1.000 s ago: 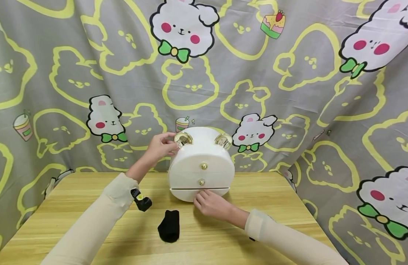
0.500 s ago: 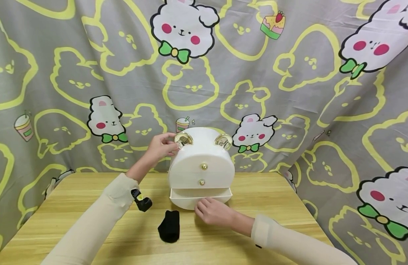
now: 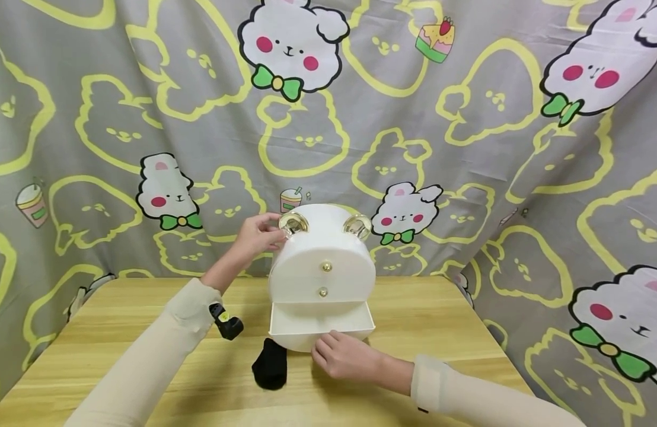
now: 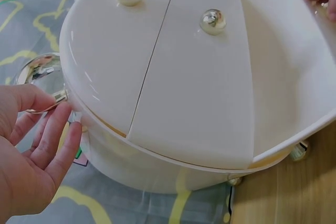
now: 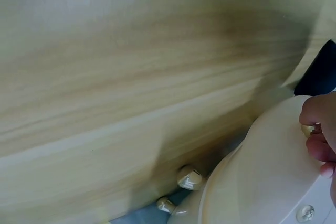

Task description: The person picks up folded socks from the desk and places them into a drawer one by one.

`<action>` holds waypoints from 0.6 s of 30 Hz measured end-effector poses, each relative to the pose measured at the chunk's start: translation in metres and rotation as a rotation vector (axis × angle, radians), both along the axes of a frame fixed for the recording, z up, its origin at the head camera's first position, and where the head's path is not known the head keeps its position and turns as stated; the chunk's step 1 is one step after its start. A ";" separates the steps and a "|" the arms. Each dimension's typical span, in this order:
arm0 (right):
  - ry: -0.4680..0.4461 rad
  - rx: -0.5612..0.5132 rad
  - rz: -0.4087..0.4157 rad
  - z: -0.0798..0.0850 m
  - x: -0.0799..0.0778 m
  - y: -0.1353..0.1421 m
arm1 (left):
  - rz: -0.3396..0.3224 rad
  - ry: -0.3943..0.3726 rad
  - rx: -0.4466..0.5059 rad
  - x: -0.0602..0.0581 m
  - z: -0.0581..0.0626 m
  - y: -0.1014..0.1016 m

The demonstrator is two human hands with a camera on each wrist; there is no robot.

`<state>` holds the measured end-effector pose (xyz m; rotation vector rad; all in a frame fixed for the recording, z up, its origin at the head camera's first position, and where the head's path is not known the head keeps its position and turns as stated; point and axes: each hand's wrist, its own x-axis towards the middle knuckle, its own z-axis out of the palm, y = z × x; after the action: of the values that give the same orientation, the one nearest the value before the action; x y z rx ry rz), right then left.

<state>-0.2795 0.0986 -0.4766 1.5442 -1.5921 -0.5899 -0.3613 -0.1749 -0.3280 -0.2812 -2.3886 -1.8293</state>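
Note:
A rounded white storage box (image 3: 344,273) with gold ears and gold knobs stands on the table. Its bottom drawer (image 3: 293,342) is pulled well out, and the inside shows as bare white. My left hand (image 3: 257,233) pinches the gold ear (image 4: 44,72) on the box's left side between thumb and fingers. At the drawer's front, my right hand (image 3: 343,356) holds the small gold knob (image 5: 307,129), which the fingers mostly cover. The two upper drawers are closed. A black sock (image 3: 270,366) lies on the table just before the drawer's left corner.
The light wooden table (image 3: 147,308) reaches back to a grey curtain (image 3: 211,118) printed with cartoon animals. Small gold feet (image 5: 189,178) hold the box off the tabletop. A black strap with a camera (image 3: 227,323) hangs at the left wrist.
The right hand has drawn the bottom drawer from nearly closed to well out, toward the person. The left hand has kept its hold on the ear, and the sock has stayed put.

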 end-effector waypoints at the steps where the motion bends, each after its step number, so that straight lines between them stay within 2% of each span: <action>1: 0.003 -0.002 0.001 0.000 0.002 0.001 | 0.002 0.000 0.000 0.000 0.000 0.000; 10: -0.024 0.010 0.023 0.001 0.016 0.008 | 0.009 -0.029 -0.012 0.001 -0.001 -0.001; 18: -0.007 0.011 0.016 0.003 0.019 0.009 | 0.006 -0.017 -0.019 0.002 0.001 -0.001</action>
<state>-0.2603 0.1078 -0.4732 1.5674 -1.5835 -0.5863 -0.3594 -0.1759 -0.3266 -0.2609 -2.4167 -1.8152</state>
